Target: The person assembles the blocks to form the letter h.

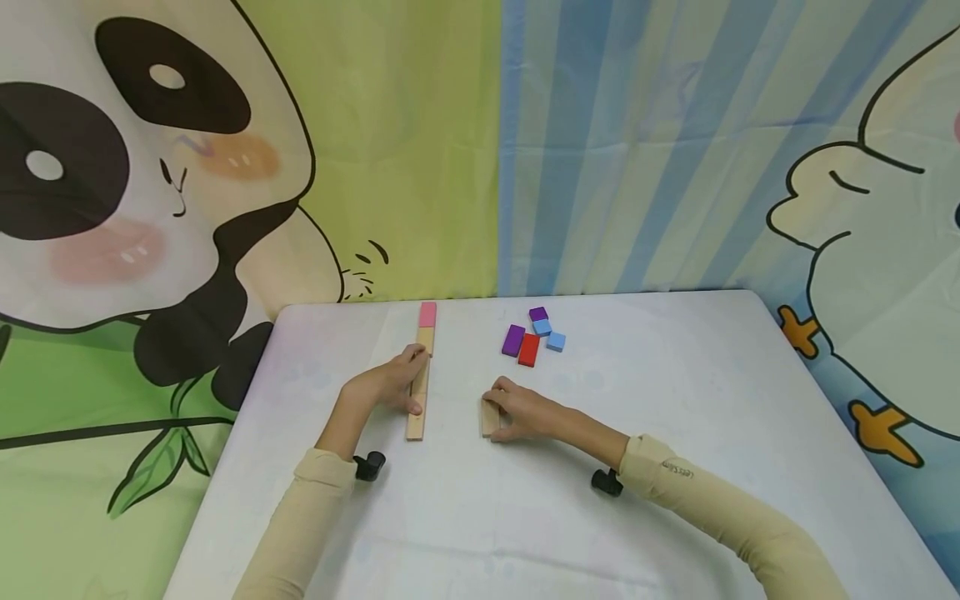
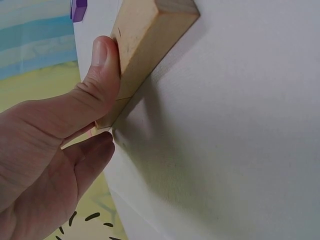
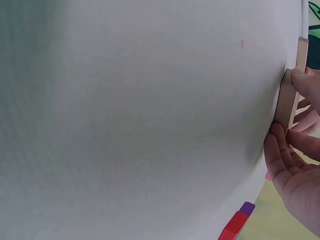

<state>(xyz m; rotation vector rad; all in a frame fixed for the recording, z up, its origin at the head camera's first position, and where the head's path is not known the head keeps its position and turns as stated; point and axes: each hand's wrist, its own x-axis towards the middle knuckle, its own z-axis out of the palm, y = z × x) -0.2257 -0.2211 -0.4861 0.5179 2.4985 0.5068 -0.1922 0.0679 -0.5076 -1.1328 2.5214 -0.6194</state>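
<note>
A straight row of plain wooden blocks lies on the white table in the head view, with a pink block at its far end. My left hand rests along the row's left side. Its thumb touches a wooden block in the left wrist view, and the other fingers reach farther along the row. To the right of the row, my right hand pinches a separate wooden block by its two ends. That block also shows between thumb and fingers in the right wrist view.
Behind my right hand lie a red block, a larger purple block, a small purple block and two light blue blocks. A printed curtain hangs behind the table's far edge.
</note>
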